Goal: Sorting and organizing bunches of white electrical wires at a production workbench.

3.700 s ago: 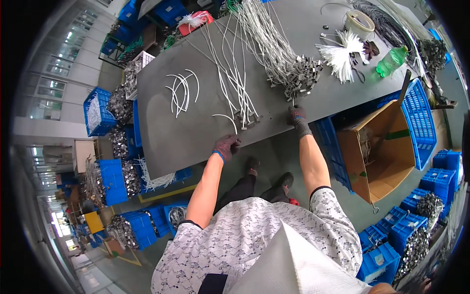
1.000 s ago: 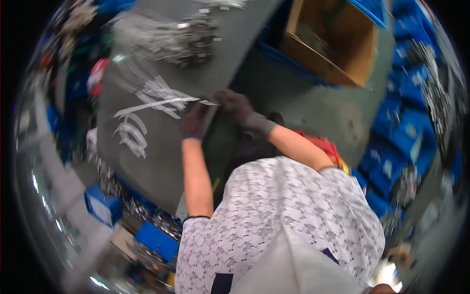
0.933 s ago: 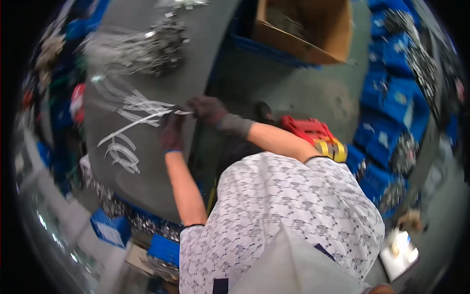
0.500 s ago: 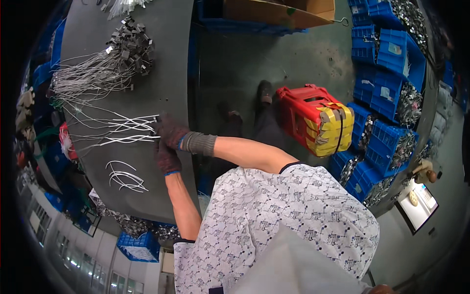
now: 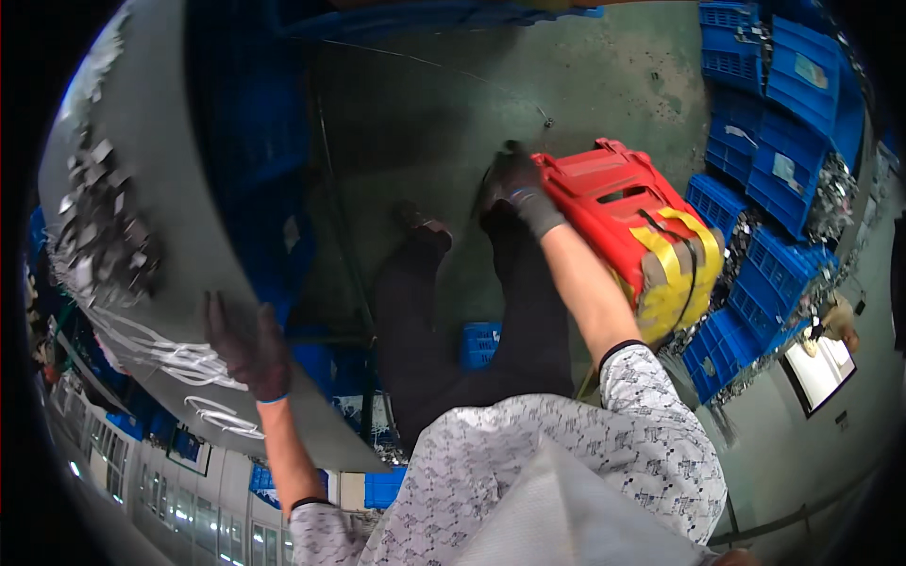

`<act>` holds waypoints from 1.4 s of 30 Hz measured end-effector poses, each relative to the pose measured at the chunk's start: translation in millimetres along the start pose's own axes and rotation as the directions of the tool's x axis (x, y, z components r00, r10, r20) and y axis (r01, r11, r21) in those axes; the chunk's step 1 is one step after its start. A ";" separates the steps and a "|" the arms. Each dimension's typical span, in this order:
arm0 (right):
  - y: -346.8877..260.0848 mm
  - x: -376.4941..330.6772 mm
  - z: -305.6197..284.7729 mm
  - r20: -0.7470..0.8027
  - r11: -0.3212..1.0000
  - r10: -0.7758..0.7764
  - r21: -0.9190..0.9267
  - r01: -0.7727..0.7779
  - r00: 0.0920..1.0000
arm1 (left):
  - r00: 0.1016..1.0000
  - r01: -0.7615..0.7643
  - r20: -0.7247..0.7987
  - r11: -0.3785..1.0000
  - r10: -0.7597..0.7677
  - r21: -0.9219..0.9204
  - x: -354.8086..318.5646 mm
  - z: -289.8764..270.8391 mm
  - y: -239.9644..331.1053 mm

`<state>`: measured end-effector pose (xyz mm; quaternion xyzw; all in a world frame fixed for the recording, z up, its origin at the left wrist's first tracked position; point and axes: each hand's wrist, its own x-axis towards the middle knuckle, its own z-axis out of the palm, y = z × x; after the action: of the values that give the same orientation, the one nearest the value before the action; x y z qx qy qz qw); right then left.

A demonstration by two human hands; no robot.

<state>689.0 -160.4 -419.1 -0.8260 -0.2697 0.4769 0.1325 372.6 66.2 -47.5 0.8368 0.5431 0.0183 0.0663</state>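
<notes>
My left hand (image 5: 250,354), in a dark glove, is over the edge of the grey table (image 5: 160,104) with its fingers spread and nothing in them. Beside it lies a bundle of white wires (image 5: 179,358), smeared by motion. A looped bunch of white wires (image 5: 226,418) rests nearer me. Farther up the table is a heap of wires with small metal pieces (image 5: 104,226). My right hand (image 5: 517,179), gloved too, is out over the floor at the left end of a red plastic stool (image 5: 613,189). Its fingers are blurred, so whether it grips the stool is unclear.
Yellow tape and a dark strap wrap the padded end of the stool. Blue crates (image 5: 788,160) with metal parts are stacked at the right. Another blue crate (image 5: 481,344) shows between my legs. A bright screen (image 5: 819,373) is at the far right.
My hands were together at the white wires on the table. The right has let go and swung right to the stool; the left has opened. The view has shifted right, away from the table.
</notes>
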 end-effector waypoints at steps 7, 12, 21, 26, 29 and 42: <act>245.8 159.8 -19.5 -0.186 0.940 0.301 -0.108 -0.323 0.935 | 0.991 -0.118 -0.042 0.976 0.128 0.183 14.1 87.5 -2.7; 322.3 245.8 17.9 -0.341 0.884 0.383 -0.133 -0.448 0.858 | 0.990 0.073 -0.133 0.984 -0.051 0.161 3.6 107.6 -9.1; 304.8 252.0 91.1 -0.233 0.909 0.345 -0.158 -0.386 0.909 | 0.983 0.064 -0.179 0.993 -0.045 0.099 3.0 106.1 -18.7; 243.0 133.5 92.2 -0.078 0.933 0.323 -0.142 -0.332 0.943 | 0.989 -0.027 -0.145 0.997 0.038 0.079 16.2 94.3 14.7; 235.3 57.2 48.0 0.163 0.863 -0.005 -0.497 0.087 0.987 | 0.977 -0.048 -0.212 0.992 0.023 -0.113 12.2 95.5 -3.2; 25.6 -504.1 -307.8 0.134 0.933 0.263 0.218 -0.287 0.956 | 0.426 0.901 0.886 0.002 -0.182 -0.433 -94.9 111.4 253.1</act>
<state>760.3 -457.8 86.8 -0.8085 -0.0996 0.5610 0.1471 574.6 -132.0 -120.8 0.2638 0.6704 0.0196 0.6933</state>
